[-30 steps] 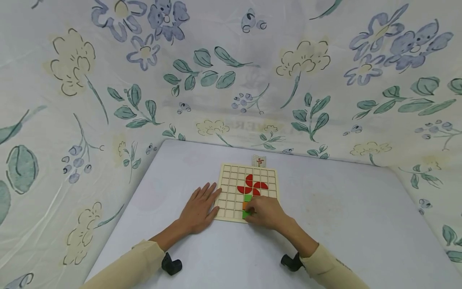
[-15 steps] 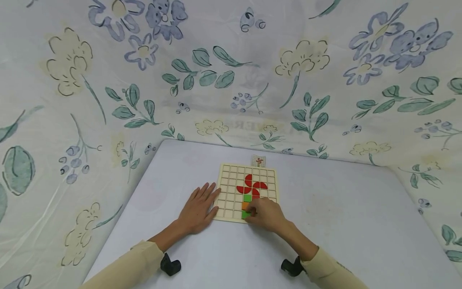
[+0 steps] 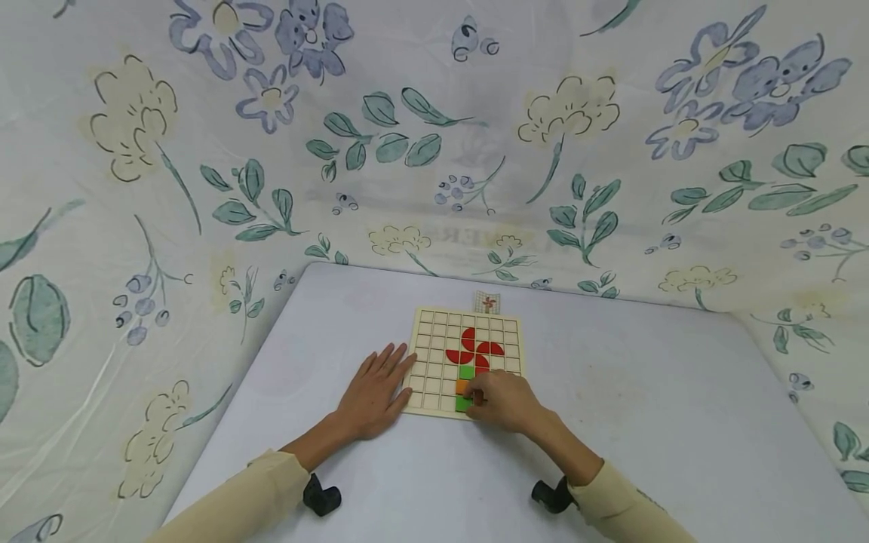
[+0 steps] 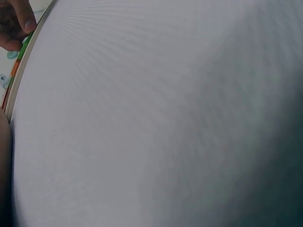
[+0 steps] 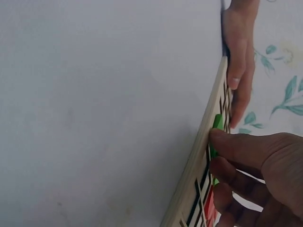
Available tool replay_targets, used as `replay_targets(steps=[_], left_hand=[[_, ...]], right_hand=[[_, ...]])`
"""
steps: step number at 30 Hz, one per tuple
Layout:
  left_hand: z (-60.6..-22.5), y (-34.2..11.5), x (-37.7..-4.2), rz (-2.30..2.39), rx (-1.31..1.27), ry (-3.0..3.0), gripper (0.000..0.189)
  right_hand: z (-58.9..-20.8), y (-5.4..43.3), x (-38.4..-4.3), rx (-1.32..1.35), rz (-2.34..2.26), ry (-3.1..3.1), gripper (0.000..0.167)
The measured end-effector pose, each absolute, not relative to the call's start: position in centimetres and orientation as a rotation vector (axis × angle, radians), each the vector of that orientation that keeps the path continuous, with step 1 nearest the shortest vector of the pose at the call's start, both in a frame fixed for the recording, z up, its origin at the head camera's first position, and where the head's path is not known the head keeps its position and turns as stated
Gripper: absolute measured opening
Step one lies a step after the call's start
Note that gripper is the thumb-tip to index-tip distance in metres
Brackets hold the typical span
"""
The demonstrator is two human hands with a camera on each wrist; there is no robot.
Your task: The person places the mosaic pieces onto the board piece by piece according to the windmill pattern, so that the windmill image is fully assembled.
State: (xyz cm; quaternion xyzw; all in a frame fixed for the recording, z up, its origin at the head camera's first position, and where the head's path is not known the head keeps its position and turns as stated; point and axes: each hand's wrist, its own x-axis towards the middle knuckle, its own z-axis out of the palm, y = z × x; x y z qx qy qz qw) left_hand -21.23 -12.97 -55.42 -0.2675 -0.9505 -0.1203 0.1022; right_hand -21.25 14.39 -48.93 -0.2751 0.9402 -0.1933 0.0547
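Observation:
A square wooden grid board point(image 3: 434, 362) lies on the white table. Red curved pieces point(image 3: 467, 356) form a pinwheel on it, with a green tile point(image 3: 466, 372), an orange tile point(image 3: 462, 387) and a second green tile point(image 3: 463, 404) in a column below. My right hand point(image 3: 505, 400) has curled fingers at this lowest green tile; in the right wrist view the thumb touches the green tile point(image 5: 218, 122) beside the bent index finger. Flat on the table, with fingers spread, my left hand point(image 3: 373, 394) rests against the board's left edge. The right hand hides part of the board.
Behind the board lies a small card point(image 3: 487, 302) printed with a red pinwheel on a grid. A floral cloth point(image 3: 434, 173) hangs around the back and left of the white table point(image 3: 631, 392). Black wrist devices point(image 3: 322, 496) show below both sleeves.
The right hand shifts very slightly to the right, showing more of the lowest green tile. My left hand stays in place.

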Motion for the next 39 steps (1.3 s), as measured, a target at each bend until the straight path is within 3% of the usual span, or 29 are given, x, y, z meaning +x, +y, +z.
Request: replay_targets(steps=[10, 18, 24, 39], left_hand=[[-55.2, -13.2, -21.5, -0.332, -0.78, -2.814, 0.059], [-55.4, -13.4, -21.5, -0.32, -0.767, -2.833, 0.059], [-55.3, -13.0, -21.4, -0.37, -0.783, -2.824, 0.059], [-55.1, -13.0, -21.3, -0.323, -0.801, -2.819, 0.059]], right_hand=[[-48.6, 14.0, -21.6, -0.896, -0.474, 2.869, 0.015], [-48.2, 13.2, -21.8, -1.05, -0.443, 2.848, 0.023], [-48.3, 13.3, -21.4, -1.134, -0.393, 2.803, 0.013], [-48.7, 14.8, -21.0, -1.176, -0.664, 2.757, 0.014]])
